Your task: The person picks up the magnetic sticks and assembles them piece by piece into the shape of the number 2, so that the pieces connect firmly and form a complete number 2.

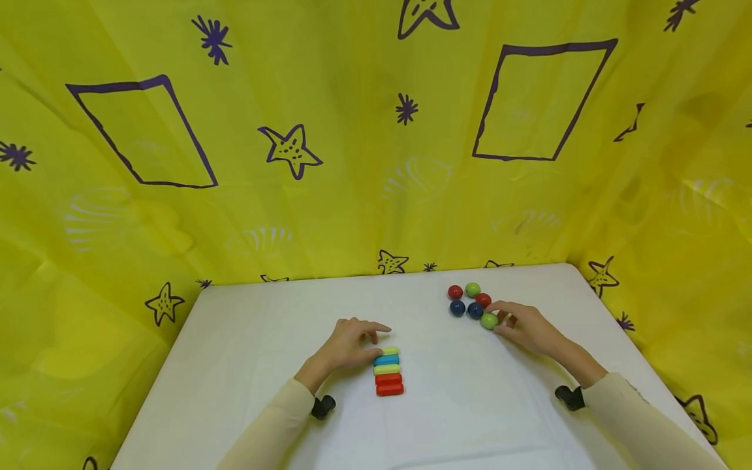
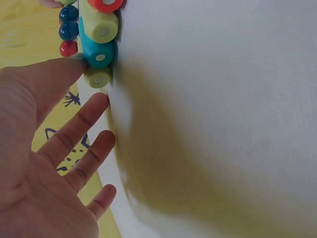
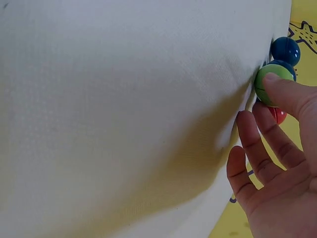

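Note:
A column of short coloured bars lies side by side on the white table, from a far yellow-green bar (image 1: 390, 350) over a blue bar (image 1: 386, 360) to a red bar (image 1: 390, 390) nearest me. My left hand (image 1: 349, 344) is beside the far end, thumb against the bars, fingers spread and holding nothing. At the right, a cluster of glossy balls has two red, two dark blue and two green. My right hand (image 1: 529, 328) pinches the nearest green ball (image 3: 271, 84), its thumb on the ball. A red ball (image 1: 483, 300) and a dark blue ball (image 1: 475, 311) sit right beside it.
The white table (image 1: 282, 418) has a cloth cover and ends at a yellow curtain (image 1: 341, 222) with purple drawings, which hangs behind and at both sides. Farther back in the cluster are another green ball (image 1: 472, 289) and a red ball (image 1: 455, 292).

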A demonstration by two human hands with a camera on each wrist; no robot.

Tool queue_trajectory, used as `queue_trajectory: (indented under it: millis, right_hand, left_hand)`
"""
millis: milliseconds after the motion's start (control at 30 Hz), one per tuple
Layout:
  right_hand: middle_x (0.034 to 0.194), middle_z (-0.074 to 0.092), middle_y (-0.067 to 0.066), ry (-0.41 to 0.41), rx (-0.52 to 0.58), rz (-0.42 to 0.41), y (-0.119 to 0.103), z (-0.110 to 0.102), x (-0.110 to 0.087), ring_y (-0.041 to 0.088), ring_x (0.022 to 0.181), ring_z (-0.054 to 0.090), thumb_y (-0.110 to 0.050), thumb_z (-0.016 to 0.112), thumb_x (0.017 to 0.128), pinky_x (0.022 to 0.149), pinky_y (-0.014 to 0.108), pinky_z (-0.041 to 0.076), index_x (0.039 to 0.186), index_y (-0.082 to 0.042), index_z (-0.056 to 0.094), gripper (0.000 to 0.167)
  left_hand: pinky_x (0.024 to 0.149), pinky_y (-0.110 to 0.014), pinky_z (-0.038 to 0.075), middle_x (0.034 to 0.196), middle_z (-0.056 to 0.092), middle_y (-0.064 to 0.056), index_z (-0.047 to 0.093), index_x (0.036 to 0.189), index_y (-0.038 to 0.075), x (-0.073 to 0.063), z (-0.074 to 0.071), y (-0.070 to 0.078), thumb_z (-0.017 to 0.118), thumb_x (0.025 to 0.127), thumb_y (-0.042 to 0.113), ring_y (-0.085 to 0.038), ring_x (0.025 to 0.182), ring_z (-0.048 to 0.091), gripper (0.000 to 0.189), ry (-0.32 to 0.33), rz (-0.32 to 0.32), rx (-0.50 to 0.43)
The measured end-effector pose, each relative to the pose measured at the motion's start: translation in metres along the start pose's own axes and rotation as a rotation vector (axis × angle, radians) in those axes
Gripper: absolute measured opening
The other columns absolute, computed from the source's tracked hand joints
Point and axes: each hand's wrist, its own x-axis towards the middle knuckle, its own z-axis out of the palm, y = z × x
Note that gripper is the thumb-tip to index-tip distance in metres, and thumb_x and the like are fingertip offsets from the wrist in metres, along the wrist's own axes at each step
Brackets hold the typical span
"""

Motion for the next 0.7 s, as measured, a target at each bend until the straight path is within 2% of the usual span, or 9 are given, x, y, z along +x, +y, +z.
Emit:
queue_trajectory:
  millis: [333,700]
  right_hand:
    - [0.103,0.071,0.009,0.063,0.001,0.034,0.0014,0.0068,-0.0005,0.009,0.07,0.054,-0.005,0.083,0.084,0.06,0.024,0.046,0.117,-0.009,0.068,0.036]
    - [0.102,0.07,0.008,0.065,0.006,0.028,-0.0001,0.0088,-0.0016,0.01,0.073,0.057,-0.003,0.081,0.085,0.064,0.025,0.049,0.118,-0.009,0.069,0.035]
  left_hand:
    - [0.096,-0.045,0.036,0.089,0.069,0.011,0.078,0.117,0.018,0.0017,0.0015,0.0009,0.074,0.092,0.02,-0.012,0.087,0.054,0.025,0.026,0.002,0.038]
    - [0.095,-0.043,0.036,0.095,0.073,0.011,0.081,0.105,0.016,0.0038,0.0015,-0.0003,0.078,0.089,0.017,-0.011,0.09,0.057,0.016,0.013,-0.014,0.004]
